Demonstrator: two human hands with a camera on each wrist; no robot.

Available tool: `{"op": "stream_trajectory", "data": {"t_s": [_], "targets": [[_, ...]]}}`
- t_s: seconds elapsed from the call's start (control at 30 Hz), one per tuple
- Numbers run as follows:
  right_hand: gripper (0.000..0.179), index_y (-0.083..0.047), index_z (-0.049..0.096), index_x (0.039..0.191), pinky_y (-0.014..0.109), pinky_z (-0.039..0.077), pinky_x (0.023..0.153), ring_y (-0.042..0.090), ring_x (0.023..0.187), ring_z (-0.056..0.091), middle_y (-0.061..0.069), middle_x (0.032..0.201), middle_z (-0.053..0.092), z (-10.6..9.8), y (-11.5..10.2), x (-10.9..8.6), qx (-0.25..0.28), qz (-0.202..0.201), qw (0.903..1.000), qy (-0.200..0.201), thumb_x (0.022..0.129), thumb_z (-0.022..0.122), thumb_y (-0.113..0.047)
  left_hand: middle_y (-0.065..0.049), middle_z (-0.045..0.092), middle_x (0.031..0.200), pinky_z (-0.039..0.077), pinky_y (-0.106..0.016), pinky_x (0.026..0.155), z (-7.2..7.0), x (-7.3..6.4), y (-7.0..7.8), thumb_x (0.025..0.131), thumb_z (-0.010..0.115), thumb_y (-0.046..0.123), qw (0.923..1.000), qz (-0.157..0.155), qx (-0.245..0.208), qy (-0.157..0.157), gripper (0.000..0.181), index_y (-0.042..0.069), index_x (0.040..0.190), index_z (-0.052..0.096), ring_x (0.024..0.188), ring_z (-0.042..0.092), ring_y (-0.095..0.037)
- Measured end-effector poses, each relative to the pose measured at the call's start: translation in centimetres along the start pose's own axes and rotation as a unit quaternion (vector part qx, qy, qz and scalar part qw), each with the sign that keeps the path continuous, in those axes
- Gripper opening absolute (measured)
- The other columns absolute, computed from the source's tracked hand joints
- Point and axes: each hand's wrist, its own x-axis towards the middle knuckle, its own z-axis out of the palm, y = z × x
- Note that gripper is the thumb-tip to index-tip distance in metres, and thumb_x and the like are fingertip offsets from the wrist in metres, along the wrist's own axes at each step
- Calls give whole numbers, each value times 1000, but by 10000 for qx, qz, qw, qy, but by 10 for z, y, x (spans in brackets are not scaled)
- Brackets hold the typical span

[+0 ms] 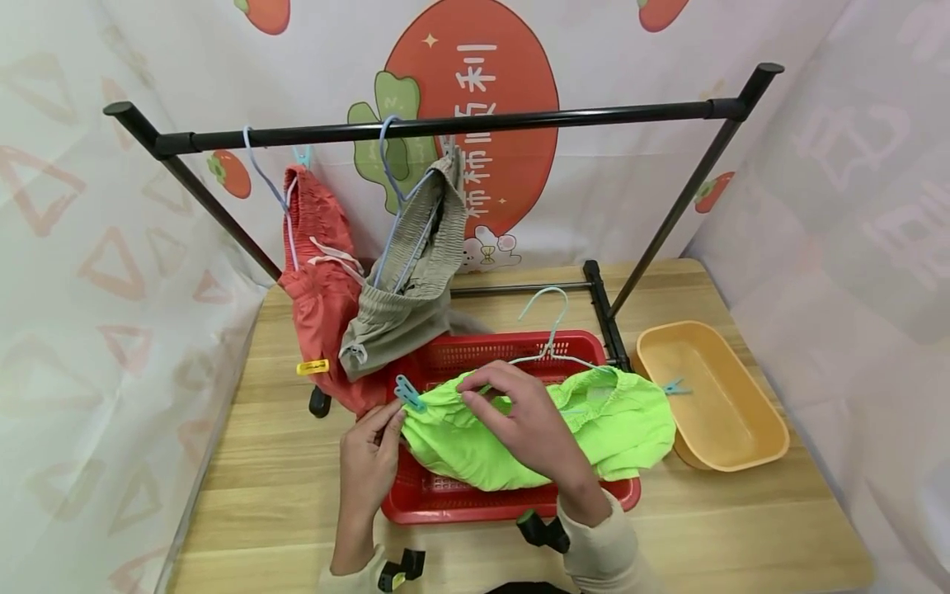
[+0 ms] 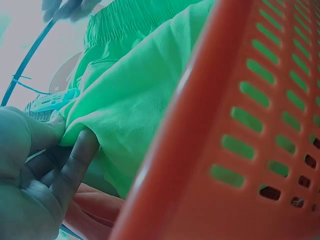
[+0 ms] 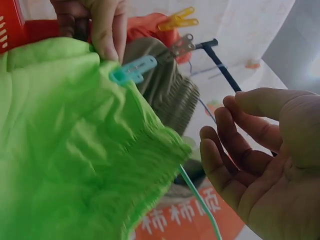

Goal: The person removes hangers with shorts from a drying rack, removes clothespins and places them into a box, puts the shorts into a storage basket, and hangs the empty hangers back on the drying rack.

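Observation:
Bright green shorts (image 1: 475, 454) with a gathered waistband lie across a red basket (image 1: 512, 516). A pale teal wire hanger (image 1: 550, 343) runs into the waistband, its hook standing up. At the left end, a teal clothespin (image 1: 410, 393) is clipped on the fabric. My left hand (image 1: 369, 458) pinches the shorts between thumb and fingers just beside that clothespin; the left wrist view shows the pinched green fabric (image 2: 130, 90). Over the shorts' middle hovers my right hand (image 1: 530, 425), fingers loosely curved and holding nothing, as the right wrist view shows.
A black rack (image 1: 594, 118) spans the back of the wooden table. Red shorts (image 1: 319, 289) and grey-green shorts (image 1: 401, 318) hang from it, near the basket's left side. A yellow clip (image 1: 312, 367) sits by the red shorts. An orange tub (image 1: 731, 412) holding a blue clothespin (image 1: 675, 387) stands right.

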Motion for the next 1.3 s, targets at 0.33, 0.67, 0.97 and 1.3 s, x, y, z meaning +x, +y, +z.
{"op": "stream_trajectory", "data": {"t_s": [0.33,0.67,0.97,1.3], "targets": [[13,-13,73,114,32,55,83,8,100,63,-6,114,67,25,-6,19,185,-221,9991,-322,102,68,-13,-6,66,85,40,-17,57,0,-5,-4,94,67,-12,9999,90,82,-84,23,-4,113,76,67,50,-13],[20,-7,71,119,36,53,91,19,108,63,-1,120,66,42,-6,30,-356,-274,9978,-486,100,70,-14,0,72,95,46,-16,64,-2,-5,-14,96,68,-4,9994,286,-97,-157,25,5,117,77,75,57,-16],[35,-4,67,131,39,48,103,22,123,58,6,131,66,46,-6,35,-1591,-83,9849,-680,101,69,-22,-2,71,92,45,-16,61,0,-4,-17,95,69,-6,9994,257,-121,-194,25,3,116,77,72,56,-14],[30,-12,71,126,36,52,94,18,112,64,0,119,71,47,-7,37,-2319,-103,9682,-932,102,67,-31,-1,74,96,46,-15,63,0,-3,-16,94,69,-8,9986,477,-91,-217,27,4,116,77,72,59,-17]]}}
